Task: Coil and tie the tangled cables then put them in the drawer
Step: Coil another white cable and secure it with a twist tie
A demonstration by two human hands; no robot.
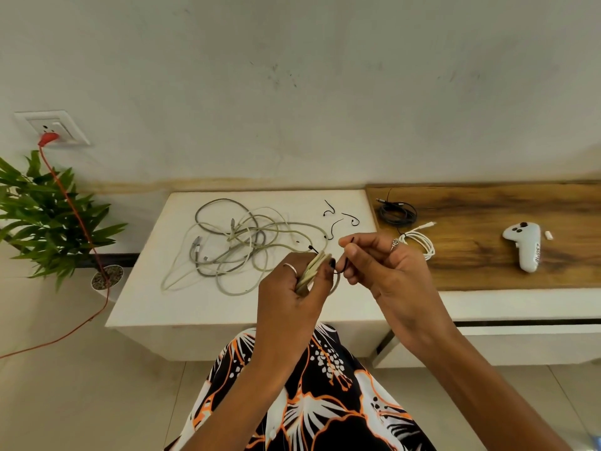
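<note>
My left hand grips a flattened coil of pale cable above the front of the white table. My right hand pinches a thin black twist tie that loops around the coil's top end. A tangle of grey and off-white cables lies spread on the table behind my hands. Three more black ties lie loose at the table's back right. On the wooden top to the right sit a tied black cable coil and a tied white cable coil.
A white game controller lies on the wooden top, with a small white piece beside it. A white drawer front runs below that top. At left a potted plant stands by a red cord plugged into a wall socket.
</note>
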